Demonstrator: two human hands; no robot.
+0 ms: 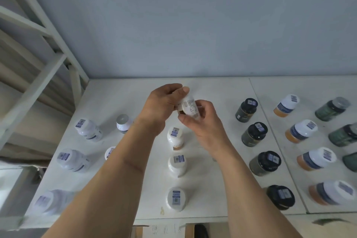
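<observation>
Wall (193, 25): plain pale grey, filling the upper half of the frame.
Table (212, 90): white top across the lower half, with a seam running down its right part.
Rack (38, 59): white frame at the upper left, beside the table's edge.
Pale bottles (88, 129): lower left, standing in rows, barcode stickers on their caps.
Dark bottles (254, 134): a column right of centre, black caps with stickers.
Orange-based bottles (301, 130): a column further right, white caps.
Green bottles (332, 108): at the right edge, partly cut off.
White bottles (175, 138): three in a column at lower centre, between my forearms.
My right hand (202, 121): just right of centre, thumb and fingers wrapped round the lower body of the small white bottle.
My left hand (160, 102): at centre, fingers and thumb curled over that bottle's upper end.
Small white bottle (190, 107): at frame centre, tilted, printed label facing me, held clear of the table in both hands, just above the white column.
</observation>
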